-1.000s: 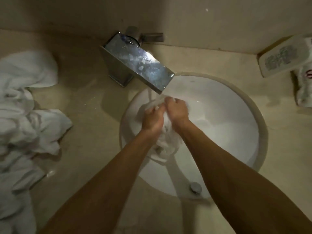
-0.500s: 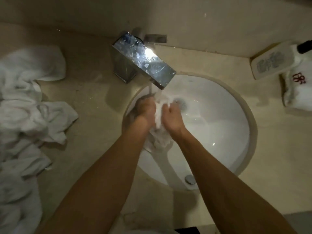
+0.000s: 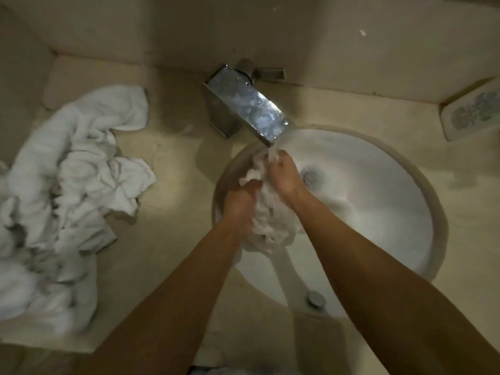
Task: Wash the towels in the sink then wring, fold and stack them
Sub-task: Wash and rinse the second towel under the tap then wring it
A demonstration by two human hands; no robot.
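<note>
White terry cloth, wet and bunched, is the towel [image 3: 266,212] being washed: it sits in the sink [image 3: 378,212] at the basin's nine o'clock side, its top end lifted just under the lip of the tap [image 3: 249,109], most likely so running water soaks through the fabric while it is worked. The left hand [image 3: 239,203] has its grip clamped on the lower part of the bunch, and the right hand [image 3: 284,177] has its grip curled round the upper part, nearer the spout. With one fist higher than the other and the cloth squeezed between them, this looks like scrubbing the towel against itself; wringing, folding and stacking are not yet done for this piece.

At three o'clock from the hands lies the drain [image 3: 311,175], uncovered, so water probably runs away rather than pooling. A small metal overflow fitting [image 3: 315,297] sits on the basin wall at six o'clock.

Out on the counter [image 3: 176,212], at nine o'clock and well apart from the basin, a loose heap of white towels [image 3: 67,185] lies crumpled and unfolded, presumably waiting their turn. At two o'clock, against the wall, a patterned soap dish [image 3: 472,115] stands at the frame's edge.
</note>
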